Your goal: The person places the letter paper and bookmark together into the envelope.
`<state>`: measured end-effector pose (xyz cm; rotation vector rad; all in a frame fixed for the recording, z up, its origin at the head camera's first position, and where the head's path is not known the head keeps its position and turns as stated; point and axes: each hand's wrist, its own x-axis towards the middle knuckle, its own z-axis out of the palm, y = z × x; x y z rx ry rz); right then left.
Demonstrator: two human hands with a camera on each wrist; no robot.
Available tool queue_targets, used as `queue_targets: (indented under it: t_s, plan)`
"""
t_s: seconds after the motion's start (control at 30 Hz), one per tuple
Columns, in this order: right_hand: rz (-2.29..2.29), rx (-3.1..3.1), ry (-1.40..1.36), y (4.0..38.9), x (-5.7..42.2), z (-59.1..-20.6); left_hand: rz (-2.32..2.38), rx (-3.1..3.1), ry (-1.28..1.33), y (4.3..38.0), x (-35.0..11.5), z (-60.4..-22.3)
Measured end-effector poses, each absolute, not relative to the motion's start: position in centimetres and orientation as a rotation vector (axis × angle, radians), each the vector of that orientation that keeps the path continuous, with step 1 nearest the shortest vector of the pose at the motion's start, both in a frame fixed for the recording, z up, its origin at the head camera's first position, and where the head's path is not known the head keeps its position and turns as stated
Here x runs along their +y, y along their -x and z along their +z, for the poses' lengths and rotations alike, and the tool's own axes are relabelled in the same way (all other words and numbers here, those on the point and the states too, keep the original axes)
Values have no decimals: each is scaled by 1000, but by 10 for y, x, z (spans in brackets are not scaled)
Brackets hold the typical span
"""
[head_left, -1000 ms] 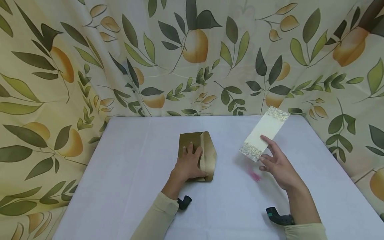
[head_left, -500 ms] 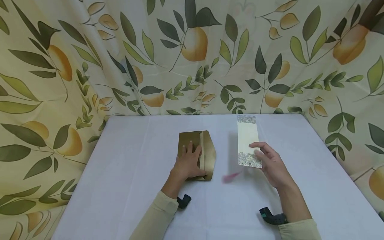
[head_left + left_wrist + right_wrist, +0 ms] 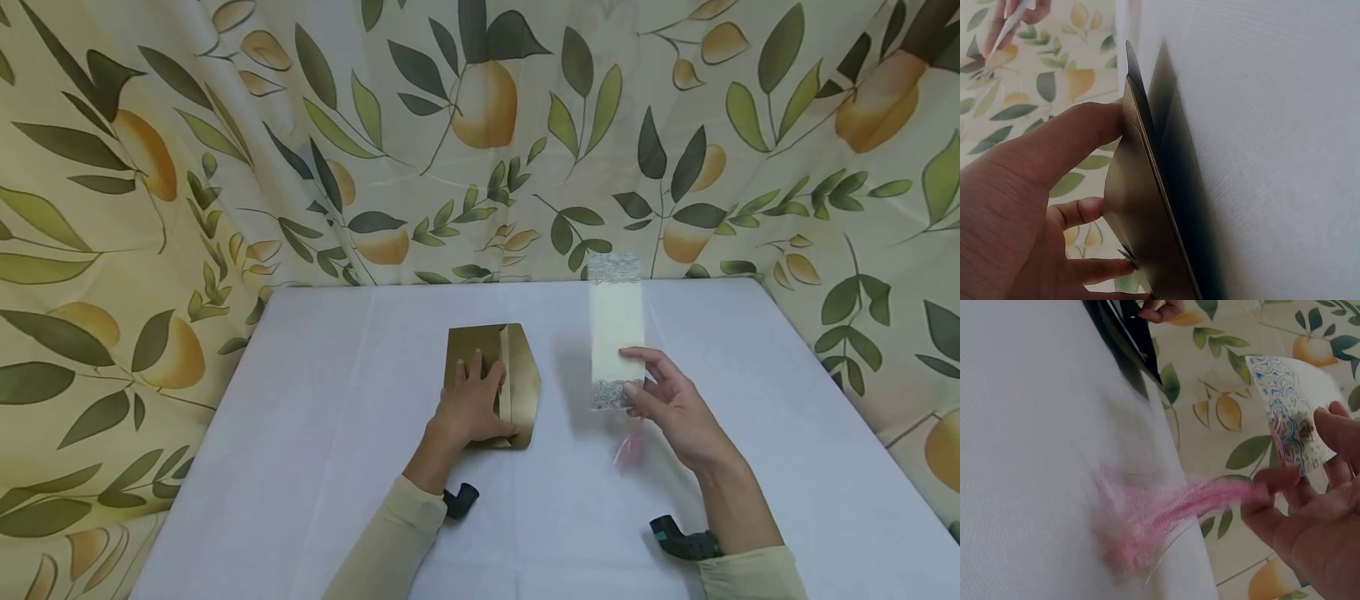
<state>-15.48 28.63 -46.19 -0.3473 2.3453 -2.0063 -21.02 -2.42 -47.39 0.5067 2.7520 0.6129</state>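
A gold envelope (image 3: 527, 379) lies on the white table with its pointed flap opened out to the right. My left hand (image 3: 467, 410) rests on it, fingers spread; in the left wrist view the fingertips touch the envelope's surface (image 3: 1141, 187). To the right, my right hand (image 3: 678, 417) pinches a cream bookmark (image 3: 617, 321) near its lower right edge and holds it raised above the table. Patterned bands run across both ends of the bookmark. From its lower end hangs a pink tassel (image 3: 1179, 509), blurred by motion in the right wrist view.
The table (image 3: 300, 467) has a white cover and ends at the back against a curtain (image 3: 420, 167) printed with fruit and leaves. Black wrist cameras sit on both wrists, the right camera (image 3: 682, 540) low over the table.
My right hand has moved left with the bookmark, which has turned from slanted to nearly upright. The pink tassel has swung left, then back right. My left hand stays on the envelope.
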Motion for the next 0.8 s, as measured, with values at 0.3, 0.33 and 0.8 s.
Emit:
queue_targets:
  t_s: [0.3,0.33,0.8]
  plan:
    - [-1997,2302,352,155,285,-461,614,2751,-508,209,-24,-472]
    - [-1999,2306,338,155,284,-461,612,2750,-507,209,-24,-472]
    - [-1950,2283,294,156,275,-466,645,2744,-504,210,-24,-473]
